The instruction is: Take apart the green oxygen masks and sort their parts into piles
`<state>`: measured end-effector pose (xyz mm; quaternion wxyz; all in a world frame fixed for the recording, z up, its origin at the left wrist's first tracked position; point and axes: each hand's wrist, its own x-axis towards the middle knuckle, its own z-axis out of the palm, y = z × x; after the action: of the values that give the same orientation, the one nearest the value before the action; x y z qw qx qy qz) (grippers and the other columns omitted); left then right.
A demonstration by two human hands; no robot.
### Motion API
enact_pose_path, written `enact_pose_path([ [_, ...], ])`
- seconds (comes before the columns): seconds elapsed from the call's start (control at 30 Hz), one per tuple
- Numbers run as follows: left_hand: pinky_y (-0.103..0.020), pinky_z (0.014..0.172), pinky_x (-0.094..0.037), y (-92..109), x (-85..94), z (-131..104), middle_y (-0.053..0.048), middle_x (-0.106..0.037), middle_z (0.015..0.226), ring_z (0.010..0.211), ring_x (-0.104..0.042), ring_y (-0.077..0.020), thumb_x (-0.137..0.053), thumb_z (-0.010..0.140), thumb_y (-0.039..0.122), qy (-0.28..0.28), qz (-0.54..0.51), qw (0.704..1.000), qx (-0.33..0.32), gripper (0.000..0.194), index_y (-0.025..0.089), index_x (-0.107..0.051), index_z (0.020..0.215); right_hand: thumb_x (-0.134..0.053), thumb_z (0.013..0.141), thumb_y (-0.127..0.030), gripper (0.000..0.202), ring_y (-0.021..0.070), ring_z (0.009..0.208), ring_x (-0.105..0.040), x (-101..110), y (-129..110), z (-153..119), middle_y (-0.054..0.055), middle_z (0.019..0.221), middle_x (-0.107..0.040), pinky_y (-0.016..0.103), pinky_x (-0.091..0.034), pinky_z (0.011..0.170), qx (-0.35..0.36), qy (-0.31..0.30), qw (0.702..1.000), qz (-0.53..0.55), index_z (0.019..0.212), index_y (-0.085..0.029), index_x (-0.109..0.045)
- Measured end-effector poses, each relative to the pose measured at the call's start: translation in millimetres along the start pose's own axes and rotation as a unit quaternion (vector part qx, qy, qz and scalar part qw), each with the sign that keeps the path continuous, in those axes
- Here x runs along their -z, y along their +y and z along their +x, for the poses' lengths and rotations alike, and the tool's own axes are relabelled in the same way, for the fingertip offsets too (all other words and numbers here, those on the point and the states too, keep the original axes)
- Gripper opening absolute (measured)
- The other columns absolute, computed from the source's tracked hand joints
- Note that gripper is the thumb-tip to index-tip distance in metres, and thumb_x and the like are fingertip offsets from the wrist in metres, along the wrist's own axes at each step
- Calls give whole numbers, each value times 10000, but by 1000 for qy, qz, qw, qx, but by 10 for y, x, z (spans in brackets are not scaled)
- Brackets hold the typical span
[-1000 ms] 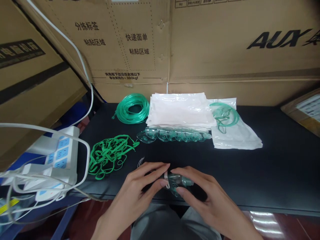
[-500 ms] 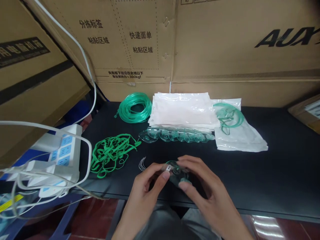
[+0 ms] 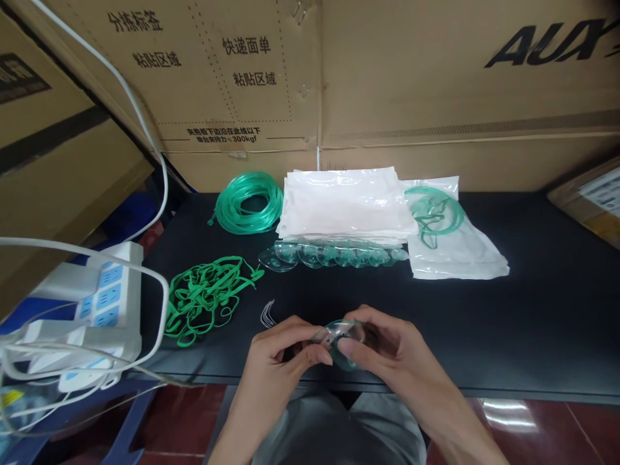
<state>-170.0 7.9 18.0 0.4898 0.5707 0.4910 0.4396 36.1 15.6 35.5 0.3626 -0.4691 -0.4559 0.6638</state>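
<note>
A clear green-tinted oxygen mask [image 3: 355, 331] is held between both hands just above the front of the black table. My left hand [image 3: 285, 358] pinches its left edge, thumb and fingers closed. My right hand [image 3: 394, 352] grips the other side, with its thumb pressed on the mask's middle. Fingers cover part of the mask. Several thin white strips [image 3: 267, 314] lie just beyond my left hand. Farther back, a row of similar clear green masks [image 3: 334, 254] lies nested along the front of a stack of white pouches [image 3: 343, 203].
Tangled green elastic straps [image 3: 208, 290] and coiled green tubing [image 3: 249, 201] lie left. A clear-fronted pouch [image 3: 455, 261] with green tubing is at right. A white power strip [image 3: 113, 303] with cables stands left of the black table [image 3: 533, 329]. Cardboard boxes [image 3: 411, 77] wall the back.
The mask has turned in my hands, and my right thumb has moved up onto its middle. A small white piece under my left thumb no longer shows. The camera view has shifted slightly.
</note>
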Motion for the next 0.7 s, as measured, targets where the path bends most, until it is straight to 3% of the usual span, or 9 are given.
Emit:
enact_pose_path([
  [0.23,-230,597,-411,31,-7,-9,3,-728,749,649,-594,-132,-840,895,236,3,35,999,-8,132,289,-876,779,-855,831,-326,151,136,804,-543,-41,9,13,-15,840,-583,264,-443,733,9,41,999,2,866,-202,-776],
  [0.57,-219,667,-467,21,1,-2,16,-765,851,717,-671,-128,-825,914,157,-11,80,996,-42,167,301,-881,851,-790,880,-262,84,141,766,-549,-116,91,-18,5,808,-599,269,-432,667,106,103,987,-56,815,-209,-788],
  [0.7,-214,676,-482,11,0,3,20,-769,860,723,-682,-127,-833,902,123,-16,88,995,-54,185,299,-878,876,-793,891,-251,81,142,762,-559,-110,101,-31,3,809,-592,277,-431,661,117,97,987,-59,816,-223,-801],
])
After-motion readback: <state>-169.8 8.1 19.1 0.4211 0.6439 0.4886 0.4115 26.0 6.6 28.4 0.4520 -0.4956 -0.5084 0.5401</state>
